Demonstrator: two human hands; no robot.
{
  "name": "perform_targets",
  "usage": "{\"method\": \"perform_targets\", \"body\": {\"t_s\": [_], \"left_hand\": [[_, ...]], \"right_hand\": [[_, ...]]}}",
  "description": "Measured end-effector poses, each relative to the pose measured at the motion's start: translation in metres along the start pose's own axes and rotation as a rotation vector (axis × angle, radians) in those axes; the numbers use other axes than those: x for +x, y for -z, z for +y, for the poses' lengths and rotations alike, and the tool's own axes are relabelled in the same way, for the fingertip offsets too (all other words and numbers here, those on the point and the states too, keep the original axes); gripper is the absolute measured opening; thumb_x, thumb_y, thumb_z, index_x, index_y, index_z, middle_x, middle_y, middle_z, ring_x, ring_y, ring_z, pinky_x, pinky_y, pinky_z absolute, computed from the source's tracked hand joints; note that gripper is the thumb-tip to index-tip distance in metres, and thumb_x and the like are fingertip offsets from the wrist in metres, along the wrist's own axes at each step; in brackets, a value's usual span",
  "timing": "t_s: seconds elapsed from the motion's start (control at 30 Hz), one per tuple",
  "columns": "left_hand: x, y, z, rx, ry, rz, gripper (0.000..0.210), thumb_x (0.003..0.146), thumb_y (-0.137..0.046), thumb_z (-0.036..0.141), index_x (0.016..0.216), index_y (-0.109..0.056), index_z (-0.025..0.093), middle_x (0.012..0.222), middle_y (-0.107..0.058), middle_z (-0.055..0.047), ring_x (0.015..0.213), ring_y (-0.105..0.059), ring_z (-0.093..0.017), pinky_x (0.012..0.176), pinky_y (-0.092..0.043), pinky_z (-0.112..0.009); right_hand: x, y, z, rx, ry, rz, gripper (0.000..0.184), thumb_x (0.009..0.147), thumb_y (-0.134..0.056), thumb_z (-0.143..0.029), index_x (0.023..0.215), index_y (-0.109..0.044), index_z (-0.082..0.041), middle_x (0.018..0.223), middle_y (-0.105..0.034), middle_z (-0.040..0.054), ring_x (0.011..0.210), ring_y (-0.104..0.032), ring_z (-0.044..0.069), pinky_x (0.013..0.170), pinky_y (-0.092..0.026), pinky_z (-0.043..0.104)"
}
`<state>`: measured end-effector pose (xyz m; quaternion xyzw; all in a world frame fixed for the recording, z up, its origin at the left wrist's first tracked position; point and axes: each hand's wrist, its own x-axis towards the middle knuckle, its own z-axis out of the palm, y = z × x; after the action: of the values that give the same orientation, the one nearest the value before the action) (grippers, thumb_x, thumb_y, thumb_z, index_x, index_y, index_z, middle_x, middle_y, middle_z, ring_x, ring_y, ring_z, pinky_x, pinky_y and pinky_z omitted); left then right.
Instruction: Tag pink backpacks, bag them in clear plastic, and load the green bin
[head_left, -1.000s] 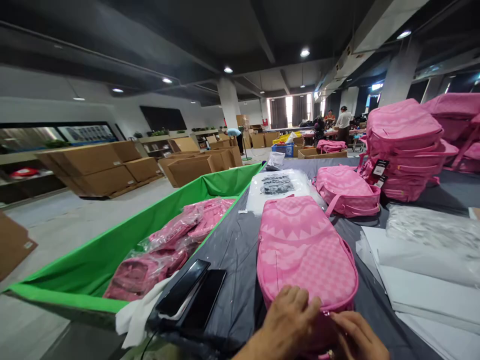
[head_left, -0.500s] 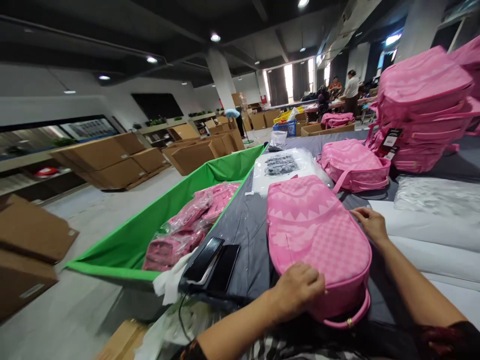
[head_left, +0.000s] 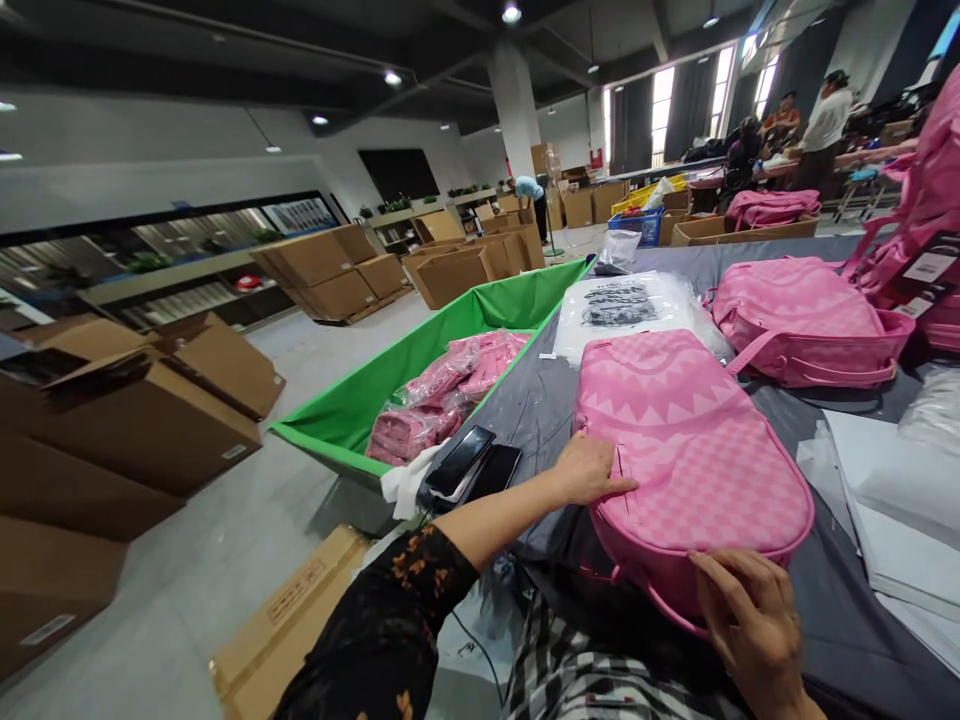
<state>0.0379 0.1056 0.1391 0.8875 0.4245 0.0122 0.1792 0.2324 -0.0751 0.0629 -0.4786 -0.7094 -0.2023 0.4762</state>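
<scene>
A pink backpack with a zigzag and checked pattern lies front side up on the dark cloth-covered table. At its left edge, my left hand grips the side, thumb stretched across the front panel. My right hand is bent at the near rounded edge, thumb and fingers closed on the rim. Partly hidden by that hand, a carrying loop hangs from the near end. Beyond the bag lies a stack of printed clear plastic bags. Another pink backpack rests to the far right.
A green fabric bin with several plastic-wrapped pink bags adjoins the table's left side. Two dark phones lie near the table edge. Cardboard boxes stand on the left floor. White sheets lie at right. People work in the background.
My left hand has moved from the near edge to the backpack's left side. My right hand has come from the right side to the near edge. The view has turned left.
</scene>
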Motion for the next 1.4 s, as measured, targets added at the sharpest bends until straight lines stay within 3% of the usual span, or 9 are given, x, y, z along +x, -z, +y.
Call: {"method": "perform_targets", "body": {"t_s": [0.13,0.27,0.53,0.83,0.97,1.03,1.17,1.27,1.4], "left_hand": [[0.001,-0.010,-0.002,-0.128,-0.013,-0.009,0.013,0.087,-0.067,0.023,0.097,-0.059,0.019,0.096,-0.071,-0.002,0.092,-0.065,-0.019,0.093,-0.042,-0.034],[-0.003,-0.015,-0.004,-0.151,0.035,0.000,0.024,0.083,-0.065,0.018,0.106,-0.057,0.020,0.093,-0.071,0.003,0.080,-0.065,-0.012,0.083,-0.045,-0.026],[0.002,-0.019,0.012,0.055,0.119,0.057,0.019,0.091,-0.057,0.026,0.105,-0.062,0.014,0.106,-0.072,-0.017,0.101,-0.067,-0.031,0.090,-0.046,-0.041],[-0.013,0.024,0.030,0.229,-0.063,-0.151,0.014,0.090,-0.058,0.021,0.091,-0.070,0.013,0.093,-0.076,-0.018,0.087,-0.072,-0.031,0.075,-0.049,-0.035],[-0.034,0.043,0.041,0.397,-0.255,-0.258,0.011,0.085,-0.066,0.017,0.074,-0.066,0.016,0.075,-0.073,-0.011,0.074,-0.071,-0.024,0.067,-0.046,-0.029],[-0.043,0.046,0.044,0.493,-0.302,-0.176,0.015,0.092,-0.063,0.021,0.077,-0.065,0.016,0.076,-0.072,-0.009,0.072,-0.070,-0.022,0.068,-0.047,-0.029],[-0.060,0.012,0.054,0.427,-0.451,0.079,0.024,0.104,-0.046,0.030,0.091,-0.062,0.017,0.084,-0.071,-0.007,0.078,-0.068,-0.019,0.072,-0.049,-0.029],[-0.065,-0.037,0.075,0.290,-0.615,-0.057,0.018,0.105,-0.046,0.028,0.104,-0.060,0.016,0.097,-0.073,-0.007,0.086,-0.069,-0.018,0.072,-0.052,-0.027],[-0.038,-0.068,0.123,0.190,-0.441,-0.111,0.027,0.107,-0.042,0.034,0.119,-0.053,0.012,0.102,-0.074,-0.011,0.092,-0.073,-0.025,0.075,-0.056,-0.034]], "right_hand": [[-0.002,-0.002,0.003,0.013,-0.022,0.001,0.028,0.094,-0.062,-0.008,0.117,-0.068,-0.023,0.101,-0.065,0.0068,0.095,-0.062,0.021,0.088,-0.049,0.036],[-0.004,-0.004,0.000,-0.009,-0.022,0.025,0.027,0.094,-0.062,-0.008,0.117,-0.067,-0.022,0.101,-0.063,0.0074,0.095,-0.061,0.022,0.087,-0.048,0.037],[-0.003,-0.002,-0.003,-0.029,-0.001,-0.028,0.027,0.096,-0.060,-0.008,0.120,-0.065,-0.020,0.104,-0.063,0.0090,0.100,-0.060,0.022,0.092,-0.047,0.038],[0.040,0.008,0.020,-0.011,0.071,-0.117,0.020,0.104,-0.052,-0.020,0.092,-0.068,-0.022,0.081,-0.066,0.0016,0.077,-0.057,0.017,0.074,-0.037,0.033],[0.057,-0.007,0.034,0.171,-0.032,-0.152,0.026,0.104,-0.054,-0.026,0.082,-0.067,-0.022,0.076,-0.066,0.0007,0.074,-0.058,0.016,0.071,-0.039,0.032],[0.053,-0.001,0.046,0.365,-0.192,-0.156,0.019,0.102,-0.057,-0.033,0.091,-0.070,-0.023,0.083,-0.068,0.0017,0.077,-0.062,0.016,0.071,-0.045,0.030],[0.010,0.031,0.070,0.240,-0.561,0.151,0.013,0.098,-0.060,-0.032,0.105,-0.065,-0.023,0.092,-0.067,0.0028,0.080,-0.063,0.017,0.076,-0.052,0.030],[-0.035,0.037,0.070,0.048,-0.496,-0.024,0.018,0.093,-0.059,-0.031,0.109,-0.061,-0.023,0.094,-0.065,0.0040,0.081,-0.064,0.019,0.075,-0.054,0.031],[-0.073,0.009,0.059,-0.018,-0.477,-0.208,0.042,0.088,-0.053,-0.026,0.130,-0.050,-0.021,0.115,-0.063,0.0128,0.101,-0.066,0.027,0.079,-0.059,0.039]]}}
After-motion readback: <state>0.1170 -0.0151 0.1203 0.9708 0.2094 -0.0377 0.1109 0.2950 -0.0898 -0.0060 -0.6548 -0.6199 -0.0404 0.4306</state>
